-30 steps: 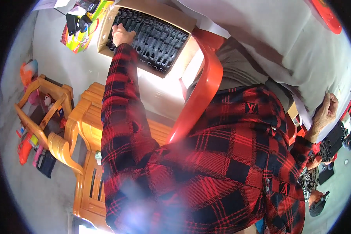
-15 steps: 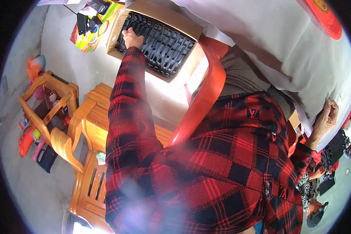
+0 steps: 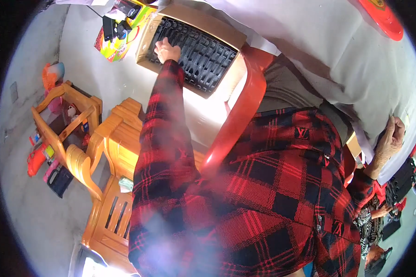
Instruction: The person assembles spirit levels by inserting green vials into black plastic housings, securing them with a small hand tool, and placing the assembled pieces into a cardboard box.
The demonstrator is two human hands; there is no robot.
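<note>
Here the left hand [image 3: 167, 50] reaches into the cardboard box [image 3: 189, 51], fingers curled on the black plastic parts [image 3: 203, 57] for picking one, while the right hand [image 3: 390, 138] lies flat on the cloth-covered desk [image 3: 337, 55]; next comes a firm pinch and a lift clear of the box.

the pale grey concrete floor [image 3: 101, 69] carries an open brown cardboard box [image 3: 194, 18] packed with rows of black plastic pieces [image 3: 203, 51]. just beside the box lies a bright yellow-green printed carton [image 3: 113, 44]. orange wooden chairs [image 3: 111, 152] stand on the floor, with a red plastic chair [image 3: 240, 111] near the box. orange and pink toys [image 3: 37, 159] lie at the floor's left edge. a white cloth-covered surface [image 3: 356, 69] bears a red round plastic lid [image 3: 383, 18].
</note>
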